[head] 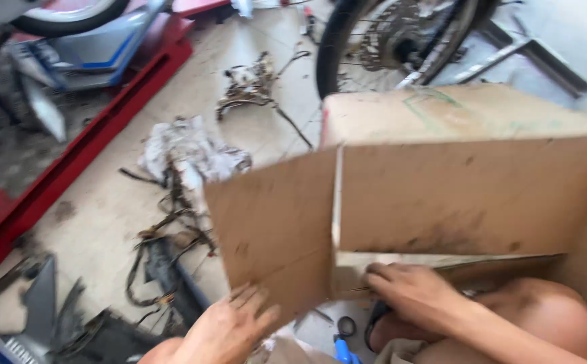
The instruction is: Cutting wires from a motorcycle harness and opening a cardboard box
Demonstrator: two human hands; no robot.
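Two bare hands work on a large, stained brown cardboard box (pixel 468 195) that stands on the pale tiled floor (pixel 98 229) right in front of the person's bent knee (pixel 549 317). The left hand (pixel 229 330) lies open, fingers spread flat against the outside of the loose side flap (pixel 276 229). The right hand (pixel 411 290) reaches inside the box, fingers curled onto the edge of an inner flap (pixel 441 261); motion blur makes it hard to say whether it pinches that edge or only presses it.

The left hand has only a flat-palm hold, so the side flap could swing away or fold at its crease if the push goes off-centre. The worn cardboard looks soft and may tear at the corner under a hard pull. Close to the left of the box lie a tangle of dark wires (pixel 172 236) and a crumpled grey rag (pixel 189 152), and small blue-handled scissors (pixel 342 344) sit just below the hands; a shifted box could drag or bury them. Behind the box, a spoked black bicycle wheel (pixel 394 40) stands near enough to be knocked.
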